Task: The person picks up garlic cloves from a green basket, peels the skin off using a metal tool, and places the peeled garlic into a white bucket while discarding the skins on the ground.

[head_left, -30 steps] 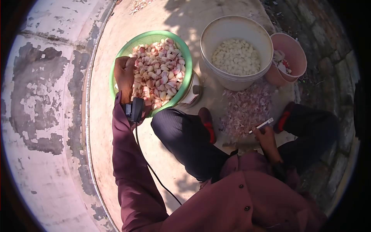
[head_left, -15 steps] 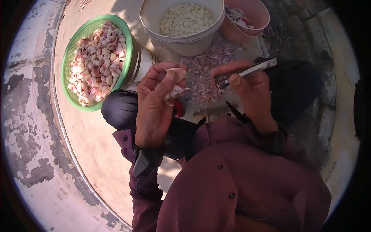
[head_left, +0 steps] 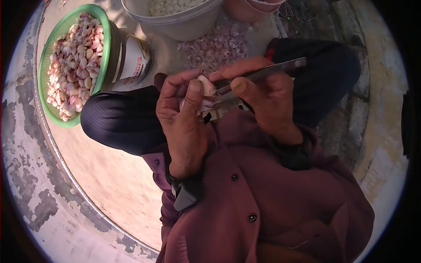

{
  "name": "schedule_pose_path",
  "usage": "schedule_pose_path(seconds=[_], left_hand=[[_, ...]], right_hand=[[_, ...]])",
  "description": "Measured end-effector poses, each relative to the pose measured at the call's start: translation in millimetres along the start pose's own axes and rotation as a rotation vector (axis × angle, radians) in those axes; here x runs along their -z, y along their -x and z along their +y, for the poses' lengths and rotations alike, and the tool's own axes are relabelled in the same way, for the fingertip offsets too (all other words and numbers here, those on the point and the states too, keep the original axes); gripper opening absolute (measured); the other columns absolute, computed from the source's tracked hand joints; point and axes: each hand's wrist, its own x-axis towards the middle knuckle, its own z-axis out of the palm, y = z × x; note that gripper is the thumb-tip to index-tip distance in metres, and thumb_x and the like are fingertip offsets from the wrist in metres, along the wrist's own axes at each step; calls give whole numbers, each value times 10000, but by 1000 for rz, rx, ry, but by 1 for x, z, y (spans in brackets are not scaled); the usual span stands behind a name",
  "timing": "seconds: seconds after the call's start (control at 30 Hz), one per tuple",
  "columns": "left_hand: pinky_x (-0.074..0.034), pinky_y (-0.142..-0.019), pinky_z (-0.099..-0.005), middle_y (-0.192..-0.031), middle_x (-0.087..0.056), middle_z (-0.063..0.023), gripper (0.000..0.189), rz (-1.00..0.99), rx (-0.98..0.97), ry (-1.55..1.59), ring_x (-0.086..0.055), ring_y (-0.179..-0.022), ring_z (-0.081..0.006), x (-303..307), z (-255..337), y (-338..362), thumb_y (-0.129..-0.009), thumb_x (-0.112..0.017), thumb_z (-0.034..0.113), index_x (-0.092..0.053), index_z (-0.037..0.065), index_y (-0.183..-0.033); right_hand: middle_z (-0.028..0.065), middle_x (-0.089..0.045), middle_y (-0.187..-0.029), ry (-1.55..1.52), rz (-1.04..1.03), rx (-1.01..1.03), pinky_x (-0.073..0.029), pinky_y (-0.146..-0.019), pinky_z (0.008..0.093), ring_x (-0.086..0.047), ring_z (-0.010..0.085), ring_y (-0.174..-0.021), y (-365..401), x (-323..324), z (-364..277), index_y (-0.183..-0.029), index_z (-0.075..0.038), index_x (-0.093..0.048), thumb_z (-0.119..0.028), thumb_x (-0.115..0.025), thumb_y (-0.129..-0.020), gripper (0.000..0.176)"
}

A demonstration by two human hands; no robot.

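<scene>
Between the thumb and fingers of my left hand (head_left: 186, 118) is a garlic clove (head_left: 207, 86), with pale flesh facing right. Some papery skin shows below it, partly covered by the thumb. My right hand (head_left: 269, 98) is closed around a slim metal knife (head_left: 283, 67), thumb on the near side and fingers along the far side. The knife's narrow end reaches the right side of the clove and appears to touch it. Both hands are close together above my lap.
A green basket (head_left: 105, 33) of unpeeled garlic cloves (head_left: 79, 61) stands at the left, beside a white printed bucket (head_left: 137, 59). Ahead are a large pale tub (head_left: 175, 26) of peeled cloves (head_left: 169, 6), a pink bucket (head_left: 245, 12) and scattered garlic skins (head_left: 217, 46).
My right hand has brought the knife leftward to the clove in my left hand. The view has shifted, so the basket and tubs sit higher and farther left.
</scene>
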Motion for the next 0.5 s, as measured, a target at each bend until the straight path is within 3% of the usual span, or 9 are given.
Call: schedule_pose_path(seconds=[0.1,0.17,0.33,0.4,0.5], left_hand=[[-487,-704,-217,-885,-663,-59,186,-21,2,18,-613,-764,-88,7,-6,2,-912,-633,117,-607,-9,-1046],[-487,-713,-220,-890,-663,-60,194,-10,50,23,-613,-772,-90,10,-8,3,-913,-632,122,-611,-8,-1055],[-476,-749,-224,-931,-653,-56,248,-29,186,73,-601,-806,-89,17,-13,9,-920,-627,146,-617,-8,-1115],[-453,-766,-218,-953,-631,-37,265,-117,9,-57,-570,-831,-75,18,-15,14,-929,-618,158,-621,0,-1142],[-431,-769,-211,-955,-613,-15,264,-20,18,-332,-537,-839,-62,18,-13,17,-928,-616,146,-623,13,-1156]], right_hand=[[174,-668,-986,-106,44,-112,-516,-824,305,-641,185,-933,3,-1,0,-1009,22,-589,-140,-607,-929,182],[160,-670,-975,-324,90,-310,-520,-795,293,-641,157,-897,4,1,3,-1008,10,-592,-161,-570,-954,181],[144,-670,-967,-295,118,-310,-519,-764,281,-637,134,-861,9,-1,16,-1011,3,-593,-174,-541,-971,189],[140,-670,-965,-297,147,-332,-519,-764,280,-638,136,-859,11,-2,18,-1009,3,-594,-170,-540,-972,185],[138,-670,-968,-276,77,-299,-519,-754,281,-638,135,-847,12,-4,21,-1008,-4,-596,-169,-539,-972,178]])
